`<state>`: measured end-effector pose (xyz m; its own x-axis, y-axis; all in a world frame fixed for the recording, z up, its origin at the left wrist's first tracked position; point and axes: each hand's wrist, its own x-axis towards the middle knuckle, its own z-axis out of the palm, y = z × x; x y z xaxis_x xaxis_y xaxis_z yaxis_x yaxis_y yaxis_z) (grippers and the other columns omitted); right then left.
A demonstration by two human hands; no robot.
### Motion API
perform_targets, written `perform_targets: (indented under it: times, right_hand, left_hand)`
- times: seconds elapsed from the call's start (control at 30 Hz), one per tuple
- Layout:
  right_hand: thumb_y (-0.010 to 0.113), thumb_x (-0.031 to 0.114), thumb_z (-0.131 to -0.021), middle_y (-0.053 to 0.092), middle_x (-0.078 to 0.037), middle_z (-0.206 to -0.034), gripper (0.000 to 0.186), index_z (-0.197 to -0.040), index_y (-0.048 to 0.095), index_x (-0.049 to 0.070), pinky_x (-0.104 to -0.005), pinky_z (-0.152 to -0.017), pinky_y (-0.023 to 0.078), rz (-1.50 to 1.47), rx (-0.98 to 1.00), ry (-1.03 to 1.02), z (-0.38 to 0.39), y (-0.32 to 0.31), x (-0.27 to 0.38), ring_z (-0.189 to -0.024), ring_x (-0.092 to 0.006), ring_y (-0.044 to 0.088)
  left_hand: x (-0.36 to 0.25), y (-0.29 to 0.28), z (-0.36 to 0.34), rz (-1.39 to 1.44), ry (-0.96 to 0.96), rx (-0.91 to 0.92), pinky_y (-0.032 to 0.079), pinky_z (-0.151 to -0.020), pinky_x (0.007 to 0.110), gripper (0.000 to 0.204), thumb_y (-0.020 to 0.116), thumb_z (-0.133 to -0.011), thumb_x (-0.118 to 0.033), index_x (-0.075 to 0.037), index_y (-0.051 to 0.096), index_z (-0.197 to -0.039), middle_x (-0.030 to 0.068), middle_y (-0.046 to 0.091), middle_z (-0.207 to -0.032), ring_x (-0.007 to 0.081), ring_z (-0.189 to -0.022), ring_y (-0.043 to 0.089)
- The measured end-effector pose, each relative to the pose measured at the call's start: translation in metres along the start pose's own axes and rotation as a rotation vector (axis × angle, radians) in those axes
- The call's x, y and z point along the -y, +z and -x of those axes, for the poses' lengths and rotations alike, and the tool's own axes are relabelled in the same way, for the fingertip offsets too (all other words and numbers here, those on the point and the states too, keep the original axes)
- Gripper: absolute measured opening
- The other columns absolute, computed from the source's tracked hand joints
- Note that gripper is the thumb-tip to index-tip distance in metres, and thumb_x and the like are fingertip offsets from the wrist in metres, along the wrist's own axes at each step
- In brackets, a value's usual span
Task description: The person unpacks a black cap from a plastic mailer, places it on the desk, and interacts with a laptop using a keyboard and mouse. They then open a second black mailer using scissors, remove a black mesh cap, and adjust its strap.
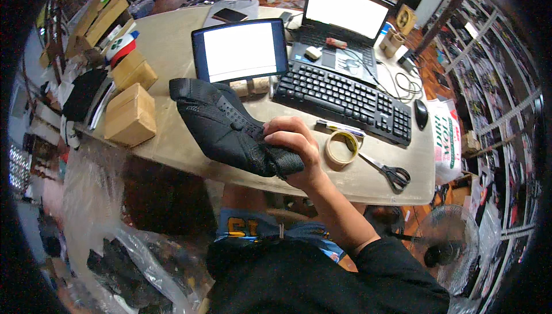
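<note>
My right hand [292,144] grips a black padded fabric piece [218,130] with a studded strip by its lower right end, its fingers curled over the edge. The piece is held tilted above the desk's near edge, in front of a small screen [238,49]. My left hand is not visible. Right of my hand lie a roll of tape [330,152], some pens [330,127] and black-handled scissors [397,176].
The beige desk [167,38] carries a keyboard [339,98], laptop [342,12], mouse [420,114] and phone [230,15]. Cardboard boxes [129,115] stand at left. A fan [448,245] is at lower right, near packed shelving [483,66]. Plastic sheeting [126,245] is lower left.
</note>
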<state>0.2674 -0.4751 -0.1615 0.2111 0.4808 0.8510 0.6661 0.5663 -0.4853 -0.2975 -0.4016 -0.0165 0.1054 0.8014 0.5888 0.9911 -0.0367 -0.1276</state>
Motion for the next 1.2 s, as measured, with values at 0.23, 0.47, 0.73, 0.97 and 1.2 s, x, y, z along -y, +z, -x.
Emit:
perform_targets:
  times: [0.23,0.47,0.73,0.97,1.2]
  right_hand:
    - [0.078,0.010,-0.073,0.067,-0.014,-0.097,0.049,-0.113,0.050,0.007,-0.0442,-0.084,0.050,0.039,0.000,-0.054,0.008,0.005,0.010,-0.094,-0.0340,0.064]
    - [0.069,0.016,-0.078,0.061,-0.014,-0.103,0.035,-0.109,0.054,0.009,-0.0507,-0.084,0.048,0.004,-0.009,-0.308,0.023,-0.013,0.006,-0.100,-0.0356,0.061]
    - [0.071,0.010,-0.072,0.053,-0.009,-0.099,0.030,-0.097,0.058,0.020,-0.0492,-0.084,0.050,-0.017,0.110,-0.382,0.025,-0.006,0.036,-0.098,-0.0331,0.060]
    - [0.073,0.008,-0.072,0.054,-0.009,-0.099,0.039,-0.107,0.062,0.022,-0.0449,-0.083,0.054,0.069,0.298,-0.359,-0.006,-0.021,0.050,-0.096,-0.0303,0.060]
    - [0.090,0.007,-0.064,0.063,-0.015,-0.117,0.087,-0.136,0.042,0.005,-0.0382,-0.090,0.052,-0.166,0.115,0.421,-0.001,-0.026,0.041,-0.105,-0.0282,0.063]
  left_hand:
    - [0.008,0.149,0.074,0.453,-0.411,1.227,0.040,-0.102,0.040,0.046,0.066,-0.083,-0.015,0.001,0.058,-0.125,0.0188,0.061,-0.125,0.0317,-0.116,0.056]
    - [-0.027,0.073,0.015,0.178,-0.131,0.564,0.038,-0.104,0.039,0.044,0.062,-0.086,-0.012,0.002,0.055,-0.127,0.0188,0.060,-0.127,0.0330,-0.120,0.054]
    - [-0.274,0.033,-0.051,1.259,0.703,0.173,0.032,-0.111,0.043,0.059,0.069,-0.081,-0.035,0.001,0.058,-0.126,0.0224,0.053,-0.137,0.0345,-0.131,0.047]
    - [-0.369,0.055,-0.085,1.033,1.320,0.801,0.044,-0.095,0.043,0.062,0.074,-0.079,-0.045,0.000,0.061,-0.120,0.0166,0.064,-0.111,0.0335,-0.104,0.058]
    - [-0.363,0.095,-0.088,1.450,0.736,1.334,0.047,-0.075,0.026,0.024,0.068,-0.089,-0.015,0.000,0.062,-0.107,0.0033,0.065,-0.090,0.0104,-0.081,0.058]
